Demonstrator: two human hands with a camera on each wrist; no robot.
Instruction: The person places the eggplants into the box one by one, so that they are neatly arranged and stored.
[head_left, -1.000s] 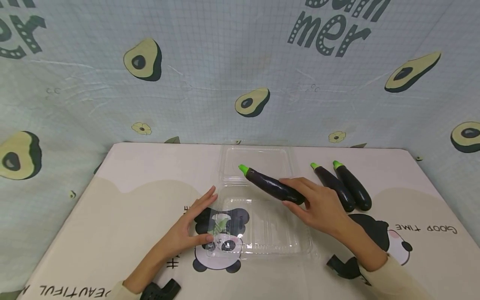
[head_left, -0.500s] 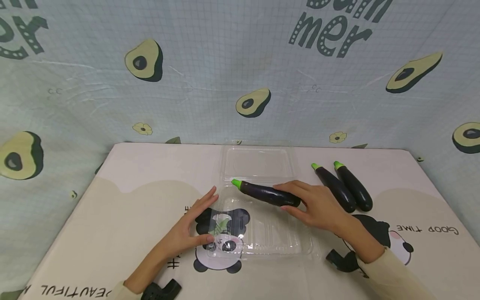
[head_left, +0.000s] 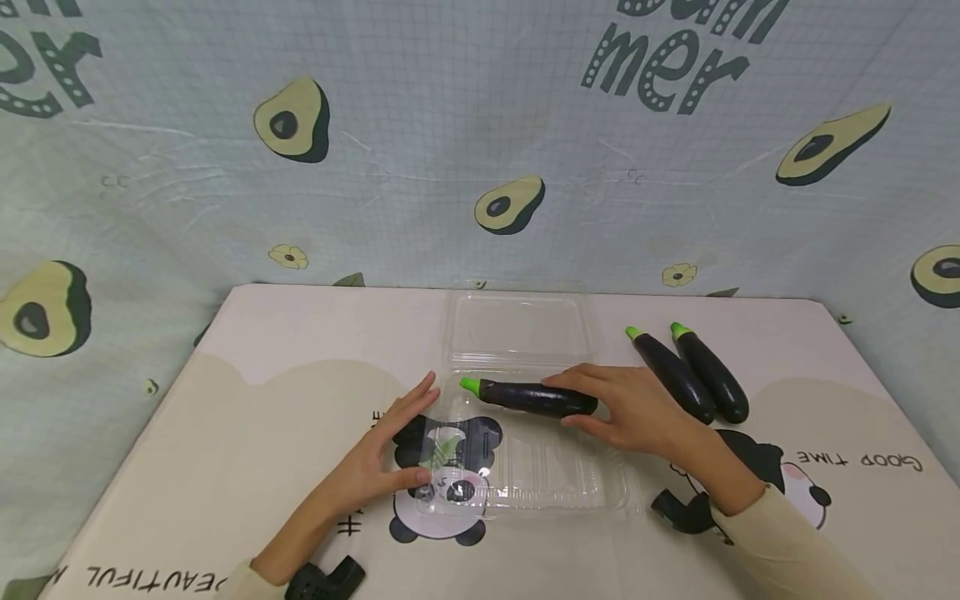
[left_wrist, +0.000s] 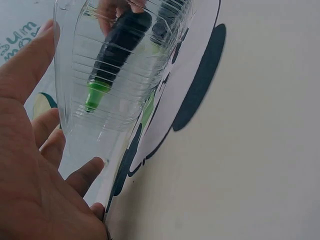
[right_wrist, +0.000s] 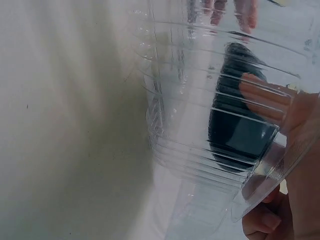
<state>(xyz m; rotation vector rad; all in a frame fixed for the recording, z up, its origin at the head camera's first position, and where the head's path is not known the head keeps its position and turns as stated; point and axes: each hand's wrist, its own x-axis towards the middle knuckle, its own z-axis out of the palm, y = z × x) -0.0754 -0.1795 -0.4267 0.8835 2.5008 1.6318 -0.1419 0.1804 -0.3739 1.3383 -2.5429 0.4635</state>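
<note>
My right hand (head_left: 622, 408) grips the thick end of a dark purple eggplant (head_left: 528, 397) with a bright green stem pointing left. The eggplant lies level across the far part of the base of a clear plastic clamshell container (head_left: 555, 479), whose lid (head_left: 521, 325) is folded open away from me. In the right wrist view the eggplant (right_wrist: 237, 115) shows through the ribbed container wall, fingers on it. My left hand (head_left: 390, 454) is at the container's left side, fingers spread and thumb at the rim. The left wrist view shows fingers of that hand (left_wrist: 25, 165) right along the clear rim.
Two more eggplants, one (head_left: 672, 375) beside the other (head_left: 711, 372), lie on the table right of the container. The tabletop (head_left: 247, 450) has a printed panda and lettering. A pale avocado-print sheet (head_left: 405, 125) hangs behind the table's far edge.
My right hand has lowered the eggplant into the container base, turning it from slanted to nearly level, its stem end coming down and slightly left. The left hand has stayed at the container's side.
</note>
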